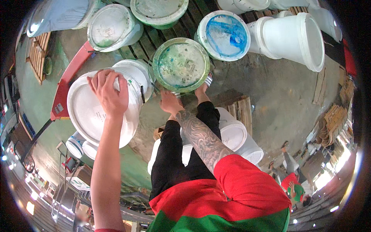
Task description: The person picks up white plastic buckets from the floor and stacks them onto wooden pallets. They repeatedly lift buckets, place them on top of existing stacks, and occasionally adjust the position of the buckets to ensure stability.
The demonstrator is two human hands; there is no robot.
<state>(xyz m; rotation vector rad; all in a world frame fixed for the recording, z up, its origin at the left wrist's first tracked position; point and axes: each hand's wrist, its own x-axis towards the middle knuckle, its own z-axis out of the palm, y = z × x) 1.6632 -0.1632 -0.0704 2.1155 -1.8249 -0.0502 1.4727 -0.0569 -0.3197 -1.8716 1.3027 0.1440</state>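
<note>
At left, left hand [110, 92] is resting on white bucket [132, 112], smooth lid [88, 110] possibly causing slippage; grip unclear, likewise right hand [170, 102], centre.

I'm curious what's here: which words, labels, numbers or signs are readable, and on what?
None is clearly readable.
White bucket lid under left hand: faint marks, blurred.
Greenish bucket lid: dark marks, blurred.
White bucket lid beside right leg: marks, too small.
Red bar: label, too small.

Looks bright and fairly clear in the middle, flares white at right, glints at left, bends and blurs outward into black.
</note>
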